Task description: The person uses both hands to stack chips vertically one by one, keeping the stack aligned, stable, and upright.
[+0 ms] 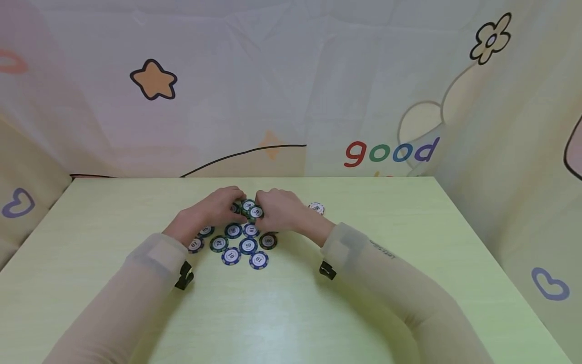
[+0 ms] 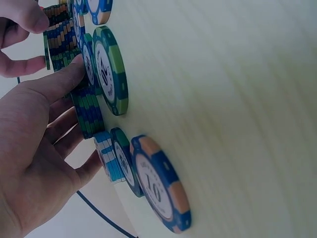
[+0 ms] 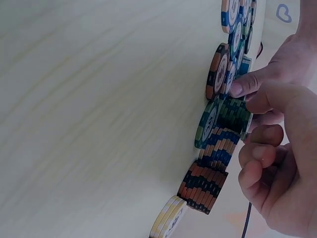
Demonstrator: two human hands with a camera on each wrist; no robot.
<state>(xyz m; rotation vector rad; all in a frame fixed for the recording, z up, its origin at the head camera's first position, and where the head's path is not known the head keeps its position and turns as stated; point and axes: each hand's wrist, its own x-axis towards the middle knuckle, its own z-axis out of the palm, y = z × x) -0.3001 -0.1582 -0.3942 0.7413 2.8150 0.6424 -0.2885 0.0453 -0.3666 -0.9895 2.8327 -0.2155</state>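
Observation:
Between the hands stands a stack of green poker chips [image 3: 233, 114]. My left hand [image 1: 211, 208] holds that stack, its thumb [image 2: 67, 79] on the near side and its fingers partly hidden behind. My right hand [image 1: 283, 210] pinches a green poker chip [image 1: 256, 212] at the stack's top, with the other fingers [image 3: 260, 153] curled. Another green-and-blue stack [image 2: 89, 114] is beside the left fingers. Loose chips lie flat just in front of the hands, among them a blue 10 chip [image 1: 258, 260], a green chip [image 1: 219, 243] and a black-and-orange 100 chip [image 1: 268, 241].
Beyond the green stack, a blue-and-orange stack [image 3: 219, 148] and a black-and-orange stack [image 3: 203, 186] form a row. White-and-yellow chips [image 3: 168, 218] sit at its end. A light-blue stack [image 2: 109, 157] is at the left. A printed curtain [image 1: 273, 91] hangs behind the pale table [image 1: 282, 313].

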